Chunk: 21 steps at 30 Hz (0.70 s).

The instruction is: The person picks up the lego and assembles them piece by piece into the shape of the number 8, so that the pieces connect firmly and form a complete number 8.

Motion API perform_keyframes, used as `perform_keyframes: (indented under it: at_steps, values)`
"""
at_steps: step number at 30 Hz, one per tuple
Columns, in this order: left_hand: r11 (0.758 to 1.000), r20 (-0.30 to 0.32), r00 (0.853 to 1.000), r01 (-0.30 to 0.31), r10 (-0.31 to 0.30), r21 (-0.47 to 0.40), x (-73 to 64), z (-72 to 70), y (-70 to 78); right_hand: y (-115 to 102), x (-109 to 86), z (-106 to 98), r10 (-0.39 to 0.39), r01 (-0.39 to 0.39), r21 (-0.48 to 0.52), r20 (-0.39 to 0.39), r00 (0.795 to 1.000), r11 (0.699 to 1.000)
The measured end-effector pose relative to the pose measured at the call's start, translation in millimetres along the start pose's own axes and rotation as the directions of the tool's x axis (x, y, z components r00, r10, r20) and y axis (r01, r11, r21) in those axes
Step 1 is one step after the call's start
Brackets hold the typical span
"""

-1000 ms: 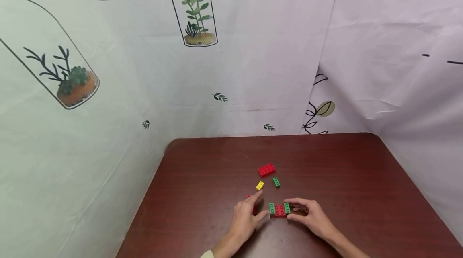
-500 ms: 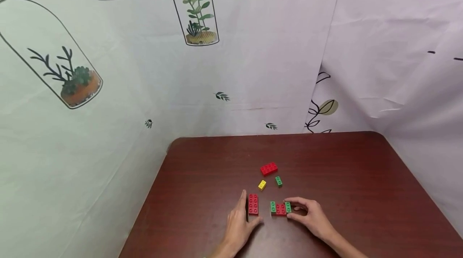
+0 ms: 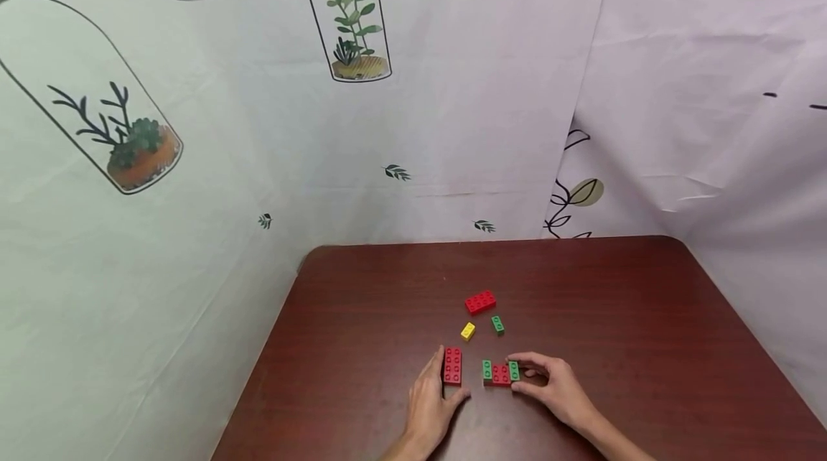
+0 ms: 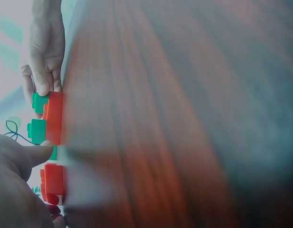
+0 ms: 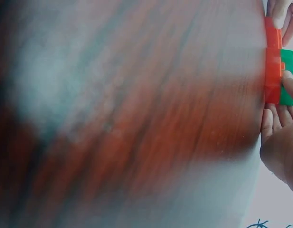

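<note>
Table (image 3: 614,317): far edge well beyond the green-and-red assembly (image 3: 500,375); broad margin right of the right hand (image 3: 557,385); gap between assembly and nearer red brick (image 3: 452,366). Assembly, right of the brick: long axis left to right, right end pinched by right thumb and fingers. Nearer red brick: long axis pointing toward the far edge; left hand (image 3: 428,402), thumb and fingers spread wide alongside, gripping nothing

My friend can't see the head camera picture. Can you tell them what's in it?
A person's right hand pinches a red-and-green toy block on a dark table; the left hand lies beside a red brick. Farther back are a yellow brick, a green brick and another red brick, before a plant-patterned backdrop.
</note>
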<state>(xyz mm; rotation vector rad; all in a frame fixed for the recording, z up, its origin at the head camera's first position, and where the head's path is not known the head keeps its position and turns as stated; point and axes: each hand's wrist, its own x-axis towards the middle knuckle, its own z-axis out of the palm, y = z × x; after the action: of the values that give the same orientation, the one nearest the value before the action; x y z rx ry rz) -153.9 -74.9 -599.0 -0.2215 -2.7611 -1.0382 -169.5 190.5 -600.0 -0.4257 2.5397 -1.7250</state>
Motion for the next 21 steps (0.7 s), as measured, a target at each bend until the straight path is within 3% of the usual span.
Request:
perform_keyframes:
  at_steps: [4, 14, 21]
  values:
    - [1.0, -0.027, 1.0, 0.014, -0.013, 0.021, 1.2, 2.9, 1.6, -0.3, 0.0, 0.7, 0.002, -0.002, 0.001, -0.002, 1.0, 1.0]
    - [0.995, -0.074, 0.996, -0.033, 0.04, 0.094, 3.7, 4.7, -0.1, -0.4, -1.0, -0.9, 0.027, -0.027, 0.005, 0.011, 1.0, 1.0]
    - [0.998, -0.076, 0.996, -0.052, 0.056, 0.043, 10.0, -1.8, -6.4, 1.5, 0.6, -0.9, 0.016, -0.016, 0.01, 0.021, 1.0, 1.0]
